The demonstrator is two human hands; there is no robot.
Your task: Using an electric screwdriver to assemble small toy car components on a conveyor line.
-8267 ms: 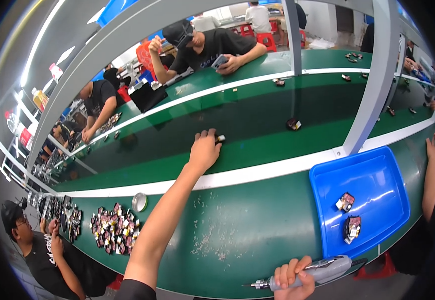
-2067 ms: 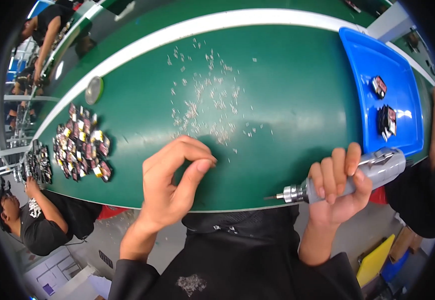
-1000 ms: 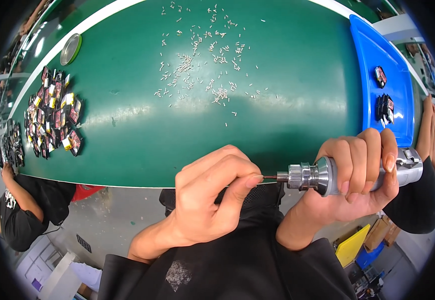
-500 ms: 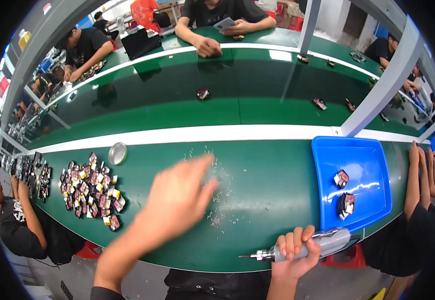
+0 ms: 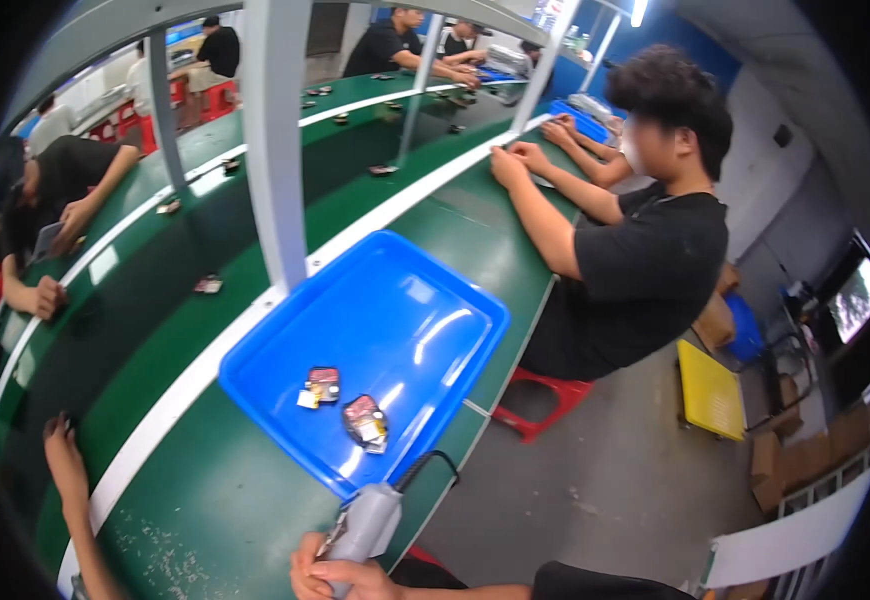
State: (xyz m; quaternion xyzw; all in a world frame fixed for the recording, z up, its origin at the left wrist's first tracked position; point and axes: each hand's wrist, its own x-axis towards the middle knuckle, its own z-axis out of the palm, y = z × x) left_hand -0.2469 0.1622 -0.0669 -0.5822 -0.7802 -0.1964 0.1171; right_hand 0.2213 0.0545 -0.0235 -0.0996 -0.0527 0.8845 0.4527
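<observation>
R grip (image 5: 333,577) still clenched on elec. screwdriver (image 5: 367,522); L grip (image 5: 63,450) now off screws (image 5: 175,566), over conveyor belt (image 5: 150,275), can't tell if holding.

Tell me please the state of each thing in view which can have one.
Left grip: over the green belt, hold unclear.
Grey power tool: held, working end hidden.
Right grip: closed around the tool.
Blue tray: upright on the table.
Small parts: lying inside the tray.
Tiny pale pieces: scattered on the table.
Red stool: occupied.
Phone: held.
</observation>
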